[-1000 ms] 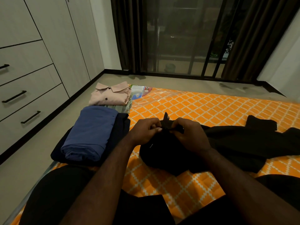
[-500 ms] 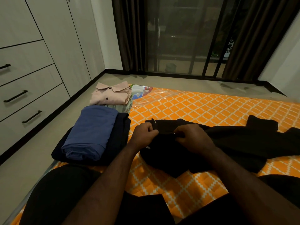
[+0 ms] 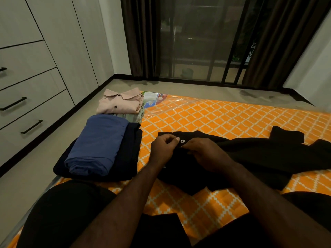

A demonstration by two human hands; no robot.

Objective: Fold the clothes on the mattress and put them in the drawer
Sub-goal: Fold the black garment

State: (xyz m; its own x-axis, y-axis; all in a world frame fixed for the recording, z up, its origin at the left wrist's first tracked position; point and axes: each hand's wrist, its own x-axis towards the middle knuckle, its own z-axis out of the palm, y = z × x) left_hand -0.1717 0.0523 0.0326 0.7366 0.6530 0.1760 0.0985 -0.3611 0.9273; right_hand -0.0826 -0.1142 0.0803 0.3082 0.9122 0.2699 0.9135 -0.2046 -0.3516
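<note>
1. Two hands worked the black garment [image 3: 250, 158], which lay crumpled across the middle of the mattress [image 3: 232, 115] & trailed toward its right edge.
2. Left hand [image 3: 163, 149]: grip narrow, thumb & forefinger pinching the garment's top hem beside a small white tab [image 3: 182, 141] (clasp or label, too small to tell). Right hand [image 3: 206, 154]: fingers curled over the same hem, grip closed on the cloth.
3. Step in hand, prob.: squaring or fastening that hem before folding. Best way was to hold it taut btw both hands, match the edges, then flatten the bunched cloth before any crease.
4. Room: bare mattress toward the far edge looked enough to spread it out.
5. Left edge was crowded w/ a blue folded piece [image 3: 100, 145] on a dark folded piece [image 3: 129, 158]. A pink shirt [image 3: 121, 102] sat at the far-left corner. Cloth swung that way risked upsetting them.
6. Drawers [image 3: 26, 104] stood closed, w/ floor btw them & the mattress.
</note>
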